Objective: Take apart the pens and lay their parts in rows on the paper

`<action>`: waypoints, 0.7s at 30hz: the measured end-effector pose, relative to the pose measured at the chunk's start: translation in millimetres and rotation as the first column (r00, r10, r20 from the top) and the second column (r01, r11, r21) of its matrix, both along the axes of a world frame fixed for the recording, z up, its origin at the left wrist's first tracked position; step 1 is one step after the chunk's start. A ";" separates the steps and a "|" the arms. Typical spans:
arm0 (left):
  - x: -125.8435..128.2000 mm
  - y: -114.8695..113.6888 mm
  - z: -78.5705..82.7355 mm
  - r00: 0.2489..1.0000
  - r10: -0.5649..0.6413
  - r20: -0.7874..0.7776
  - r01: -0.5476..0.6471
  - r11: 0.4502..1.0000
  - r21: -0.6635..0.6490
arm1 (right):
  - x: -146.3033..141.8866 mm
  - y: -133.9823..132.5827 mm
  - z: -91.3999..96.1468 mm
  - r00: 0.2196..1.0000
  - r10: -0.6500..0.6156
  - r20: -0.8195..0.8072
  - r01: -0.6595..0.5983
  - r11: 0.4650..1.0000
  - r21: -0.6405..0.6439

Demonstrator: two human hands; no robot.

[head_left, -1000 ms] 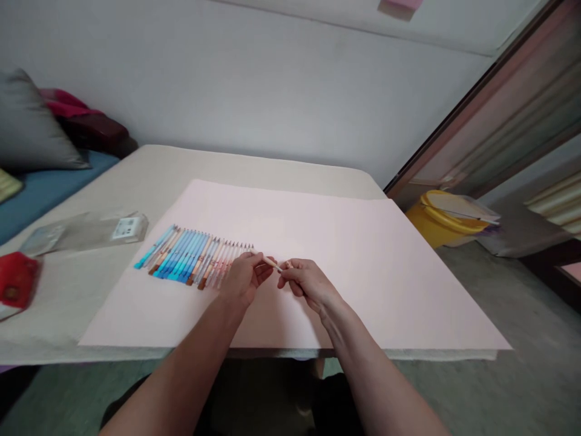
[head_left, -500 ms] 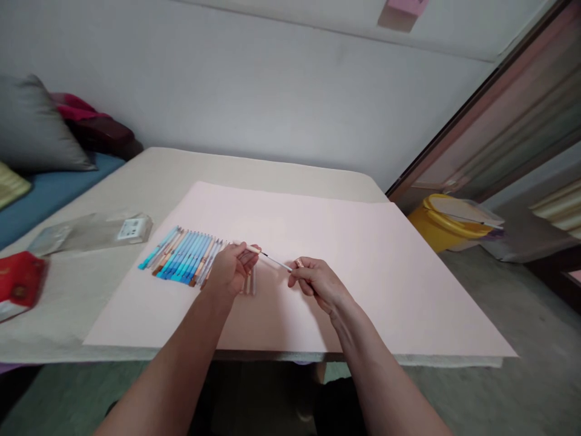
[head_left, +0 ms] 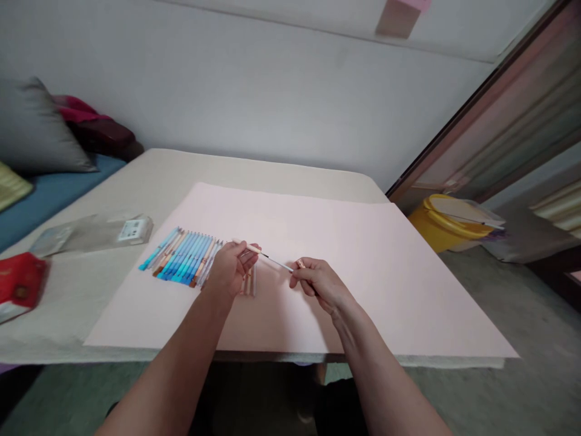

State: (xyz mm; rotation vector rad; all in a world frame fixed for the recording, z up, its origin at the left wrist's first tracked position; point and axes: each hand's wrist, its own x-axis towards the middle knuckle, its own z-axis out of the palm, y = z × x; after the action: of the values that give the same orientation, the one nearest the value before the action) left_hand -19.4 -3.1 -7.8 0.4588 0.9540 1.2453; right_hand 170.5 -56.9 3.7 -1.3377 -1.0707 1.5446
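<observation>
My left hand is closed around a pale pink pen barrel, which points toward the right. From the barrel's end a thin white pen refill with a dark section spans the gap between my hands. The refill's other end sits pinched in the closed fingers of my right hand. A small pinkish patterned piece shows at those fingers; what it is I cannot make out. Beside and partly behind my left hand lies a row of pens, mostly blue, some orange, brown and greyish.
Pens and hands are over a large pale pink sheet on a cloth-covered table. A clear plastic wrapper and a red packet lie at the left. A yellow bucket stands on the floor at the right.
My right hand has shifted very slightly to the right, still gripping the refill. The left hand keeps its place with the barrel.
</observation>
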 end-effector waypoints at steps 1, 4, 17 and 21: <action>1.2 -0.9 0.8 1.000 -0.002 -0.012 0.002 1.000 -0.001 | 0.0 -0.1 -0.2 1.000 0.001 0.006 -0.001 1.000 0.001; 5.8 -5.2 3.4 0.999 -0.025 -0.044 0.026 1.000 0.008 | -0.6 -0.2 -0.1 1.000 0.004 0.024 -0.004 1.000 -0.002; 22.2 -17.4 2.9 0.991 -0.129 -0.039 0.131 0.990 0.048 | -6.3 -1.1 2.3 0.999 -0.001 0.039 0.001 1.000 -0.010; 22.5 -16.9 2.8 0.997 -0.078 -0.025 0.079 0.996 0.036 | -8.6 -0.9 1.3 0.999 0.009 0.044 -0.009 1.000 -0.004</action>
State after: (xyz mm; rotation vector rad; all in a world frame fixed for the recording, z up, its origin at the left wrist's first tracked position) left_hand 3.1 -20.0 -5.0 0.5364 0.9252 1.1901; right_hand 161.9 -57.7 5.1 -1.3769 -1.1031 1.5310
